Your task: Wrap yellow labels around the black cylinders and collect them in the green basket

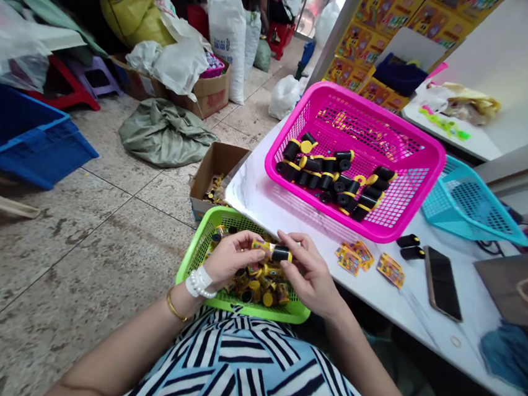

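1. The tube (272, 253) - yellow at one end, black at the other - sits just above the green basket (191, 264), held in the air between both hands.
2. Our left hand (232, 260) is clamped on the yellow end and our right hand (310, 274) on the black end, so the two grips sit close together.
3. We judge that we are working through the pieces one at a time, fitting or checking each yellow-and-black pair, though we cannot tell which. The next move calls for a steady hold at the join.
4. Loose pieces (259, 288) lie in the green basket, right under our hands.
5. On the table (263, 201), the pink basket (428, 170) holds more tubes (335, 180) - black with yellow.
6. Farther right lie cards (352, 256), two black caps (407, 246), a phone (442, 284) and a blue basket (473, 206).
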`<act>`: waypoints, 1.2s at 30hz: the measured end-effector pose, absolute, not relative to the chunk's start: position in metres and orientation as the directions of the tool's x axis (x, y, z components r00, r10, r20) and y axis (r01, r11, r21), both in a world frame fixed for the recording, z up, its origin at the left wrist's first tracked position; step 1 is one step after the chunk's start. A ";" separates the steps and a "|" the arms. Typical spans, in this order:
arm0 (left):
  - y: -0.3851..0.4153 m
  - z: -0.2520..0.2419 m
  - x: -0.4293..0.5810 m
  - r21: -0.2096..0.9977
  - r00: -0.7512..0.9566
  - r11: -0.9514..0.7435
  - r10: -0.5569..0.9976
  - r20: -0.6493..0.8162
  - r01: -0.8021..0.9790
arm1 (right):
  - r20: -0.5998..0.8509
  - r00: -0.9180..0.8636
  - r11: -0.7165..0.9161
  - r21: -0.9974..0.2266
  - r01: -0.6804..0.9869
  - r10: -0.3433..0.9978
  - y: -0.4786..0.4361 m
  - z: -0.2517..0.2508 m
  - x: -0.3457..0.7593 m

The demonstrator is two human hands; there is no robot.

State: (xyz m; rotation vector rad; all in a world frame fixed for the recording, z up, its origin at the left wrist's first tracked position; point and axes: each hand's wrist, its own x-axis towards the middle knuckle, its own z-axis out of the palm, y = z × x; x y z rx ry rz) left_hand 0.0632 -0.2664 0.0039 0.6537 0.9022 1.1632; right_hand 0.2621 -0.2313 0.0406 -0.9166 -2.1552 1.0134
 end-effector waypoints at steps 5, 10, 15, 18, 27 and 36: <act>-0.266 -0.001 0.061 0.847 0.143 0.298 0.955 -0.261 -0.440 | 0.189 -0.579 0.410 -0.869 0.278 0.793 -0.233 0.032 0.266; -0.263 -0.004 0.061 0.878 0.157 0.305 0.952 -0.265 -0.368 | 0.283 -0.509 0.456 -0.853 0.255 0.813 -0.232 0.021 0.260; -0.255 0.003 0.072 0.901 0.110 0.288 0.958 -0.266 -0.325 | 0.379 -0.486 0.532 -0.816 0.226 0.788 -0.229 0.013 0.256; -0.246 0.008 0.081 0.869 0.152 0.303 0.953 -0.263 -0.392 | 0.416 -0.444 0.547 -0.807 0.222 0.794 -0.226 0.008 0.258; -0.253 0.011 0.072 0.822 0.270 0.431 0.897 -0.349 -0.372 | 0.427 -0.362 0.530 -0.805 0.266 0.829 -0.230 0.009 0.272; -0.259 0.022 0.078 0.984 0.184 -0.121 0.978 0.096 0.130 | 0.358 -0.300 0.439 -0.857 0.271 0.884 -0.243 0.019 0.272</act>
